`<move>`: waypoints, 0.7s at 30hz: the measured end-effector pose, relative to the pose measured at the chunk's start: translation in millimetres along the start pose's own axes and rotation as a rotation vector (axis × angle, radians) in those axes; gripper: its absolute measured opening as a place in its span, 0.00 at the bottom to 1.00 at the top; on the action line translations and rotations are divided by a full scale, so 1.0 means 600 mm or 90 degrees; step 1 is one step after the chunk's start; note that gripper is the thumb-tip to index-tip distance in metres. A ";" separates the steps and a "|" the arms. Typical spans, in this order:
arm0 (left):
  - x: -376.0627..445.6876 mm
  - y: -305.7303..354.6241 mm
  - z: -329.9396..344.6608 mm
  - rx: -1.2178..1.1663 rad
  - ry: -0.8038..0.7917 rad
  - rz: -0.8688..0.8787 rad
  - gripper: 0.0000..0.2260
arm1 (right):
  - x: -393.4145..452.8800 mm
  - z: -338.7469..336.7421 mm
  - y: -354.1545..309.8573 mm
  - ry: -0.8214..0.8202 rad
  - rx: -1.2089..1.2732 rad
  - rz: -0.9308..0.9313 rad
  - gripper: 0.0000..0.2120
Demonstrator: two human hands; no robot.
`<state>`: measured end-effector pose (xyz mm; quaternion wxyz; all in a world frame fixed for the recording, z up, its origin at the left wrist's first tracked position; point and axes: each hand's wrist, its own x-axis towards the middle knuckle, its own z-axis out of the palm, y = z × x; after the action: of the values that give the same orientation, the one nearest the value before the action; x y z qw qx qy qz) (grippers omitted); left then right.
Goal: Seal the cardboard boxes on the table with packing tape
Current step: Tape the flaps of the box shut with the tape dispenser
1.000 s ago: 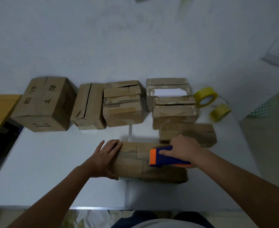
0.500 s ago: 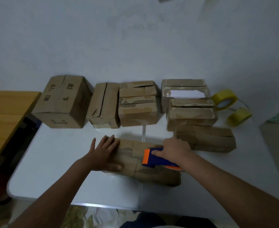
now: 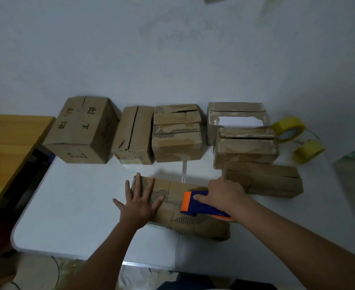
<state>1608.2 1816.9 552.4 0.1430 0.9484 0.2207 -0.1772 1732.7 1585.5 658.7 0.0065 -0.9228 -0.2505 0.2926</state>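
Note:
A long flat cardboard box lies on the white table right in front of me. My left hand presses flat on the box's left end, fingers spread. My right hand grips a blue and orange tape dispenser that rests on the top of the box, orange edge pointing left. Behind stand several more cardboard boxes: a large one with black writing, two in the middle, and three stacked stepwise on the right.
Two yellow tape rolls lie at the table's back right by the wall. A wooden desk adjoins on the left with a gap between. The table's front edge runs close to my body.
My left hand has flattened and spread its fingers on the box's left end. The dispenser stays on the box top under my right hand. The camera view has shifted left.

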 end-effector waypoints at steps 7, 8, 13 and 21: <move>0.001 0.004 -0.007 0.012 -0.024 -0.022 0.36 | -0.025 0.001 0.056 -0.011 0.049 -0.015 0.26; 0.000 0.007 -0.006 0.013 -0.025 -0.021 0.35 | -0.032 0.001 0.073 -0.016 0.047 -0.010 0.25; 0.002 0.009 -0.004 0.035 -0.021 -0.018 0.36 | -0.044 0.010 0.132 -0.010 0.043 0.000 0.25; -0.030 0.089 0.024 0.131 0.050 0.080 0.38 | -0.030 0.049 0.158 0.034 0.084 0.010 0.30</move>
<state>1614.3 1759.2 557.3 0.0470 0.9762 0.1470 -0.1525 1747.5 1490.5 629.0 0.0717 -0.9299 -0.2233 0.2834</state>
